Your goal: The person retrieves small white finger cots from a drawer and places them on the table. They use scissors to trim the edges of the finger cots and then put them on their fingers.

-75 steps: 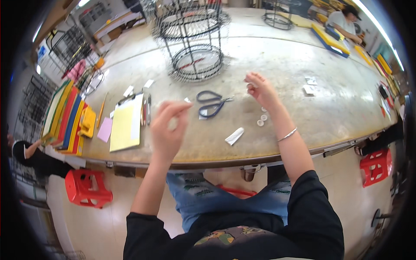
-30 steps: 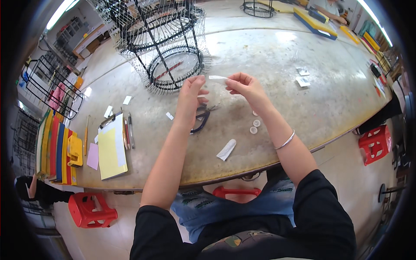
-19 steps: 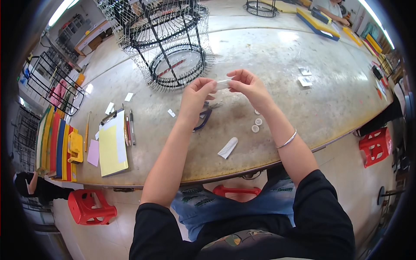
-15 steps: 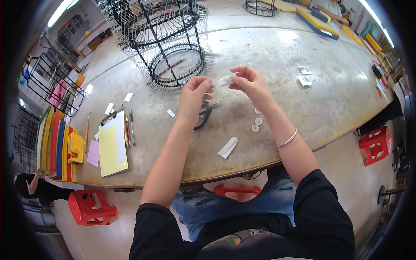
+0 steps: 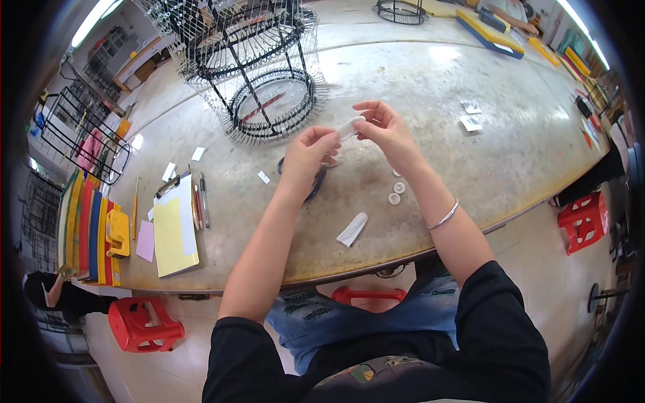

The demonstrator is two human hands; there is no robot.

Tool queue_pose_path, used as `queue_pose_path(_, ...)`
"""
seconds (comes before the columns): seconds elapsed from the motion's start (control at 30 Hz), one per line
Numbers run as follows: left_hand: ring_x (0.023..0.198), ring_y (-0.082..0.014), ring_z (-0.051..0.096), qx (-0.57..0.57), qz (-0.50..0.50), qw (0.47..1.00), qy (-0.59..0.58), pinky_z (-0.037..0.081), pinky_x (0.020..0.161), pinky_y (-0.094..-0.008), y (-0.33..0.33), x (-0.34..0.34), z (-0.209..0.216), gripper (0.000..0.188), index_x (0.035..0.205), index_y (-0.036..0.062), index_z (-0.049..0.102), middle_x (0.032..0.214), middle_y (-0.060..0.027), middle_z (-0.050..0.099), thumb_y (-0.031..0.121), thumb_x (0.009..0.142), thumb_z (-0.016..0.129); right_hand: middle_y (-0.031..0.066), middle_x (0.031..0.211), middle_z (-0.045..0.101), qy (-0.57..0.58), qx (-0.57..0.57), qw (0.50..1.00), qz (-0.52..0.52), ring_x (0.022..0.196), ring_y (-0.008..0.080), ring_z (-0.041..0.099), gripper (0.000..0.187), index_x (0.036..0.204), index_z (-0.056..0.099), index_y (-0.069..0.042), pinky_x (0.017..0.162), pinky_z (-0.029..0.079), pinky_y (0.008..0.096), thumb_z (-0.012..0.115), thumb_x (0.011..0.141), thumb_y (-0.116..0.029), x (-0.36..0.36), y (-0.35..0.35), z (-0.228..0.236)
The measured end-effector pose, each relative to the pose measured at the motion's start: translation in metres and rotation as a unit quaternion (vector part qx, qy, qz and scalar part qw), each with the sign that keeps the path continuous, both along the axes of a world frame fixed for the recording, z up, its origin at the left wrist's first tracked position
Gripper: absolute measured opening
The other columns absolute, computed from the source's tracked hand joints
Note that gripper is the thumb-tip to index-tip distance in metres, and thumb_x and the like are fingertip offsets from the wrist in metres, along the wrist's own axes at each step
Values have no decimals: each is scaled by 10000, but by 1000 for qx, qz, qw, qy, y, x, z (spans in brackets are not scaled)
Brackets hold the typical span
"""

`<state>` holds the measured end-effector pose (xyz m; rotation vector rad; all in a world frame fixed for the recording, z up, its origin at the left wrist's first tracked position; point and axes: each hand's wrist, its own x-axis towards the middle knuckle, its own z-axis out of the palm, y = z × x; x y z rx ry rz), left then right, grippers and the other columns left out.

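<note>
A finger cot is between the left hand and right hand, right of the cage. On the desk, scissors lie between the clipboard and discs.

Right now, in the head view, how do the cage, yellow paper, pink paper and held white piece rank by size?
Largest to smallest:
1. Cage
2. Yellow paper
3. Pink paper
4. Held white piece, as visible; the right hand partly covers it, so its full size is unsure.
</note>
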<state>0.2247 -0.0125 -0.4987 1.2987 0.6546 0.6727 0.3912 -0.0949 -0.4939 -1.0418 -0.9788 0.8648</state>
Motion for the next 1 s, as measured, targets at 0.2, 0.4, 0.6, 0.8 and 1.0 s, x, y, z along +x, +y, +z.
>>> queue_pose_path(0.2,774,-109,566,-37,41,998,-35,474,681,-261,4,-7,2,204,1030,34,588,883,-34,603,169,879,610,23,899,598,40,27,998,-44,822,87,573,346,1141,546,-18,721,490,237,665,828,-104,6,-1,0)
queue_pose_path(0.4,805,-113,561,-26,0,999,-20,466,687,-258,-15,-1,10,245,1049,36,582,889,-25,588,220,890,603,29,909,600,3,14,1000,25,860,97,581,414,1192,518,-28,740,481,247,674,817,-108,-9,-3,4)
queue_pose_path(0.6,693,-64,534,-3,0,1000,-14,437,586,-206,-4,14,-13,200,999,53,609,796,15,567,226,897,606,33,951,565,5,47,999,25,858,98,549,477,1230,507,-90,758,456,251,693,793,-132,11,2,-20)
queue_pose_path(0.8,798,-65,529,96,-9,995,-27,443,641,-218,17,-3,-17,300,1166,33,533,949,0,566,163,901,591,80,912,585,65,41,997,11,774,138,566,505,1166,524,-30,650,483,273,661,682,-83,3,29,-14)
queue_pose_path(1.0,767,-56,505,102,-16,994,-21,427,622,-216,16,4,-38,232,1104,46,541,869,10,543,162,907,580,111,928,598,38,22,999,26,777,165,586,522,1174,503,-7,655,504,284,668,684,-77,9,16,-31)
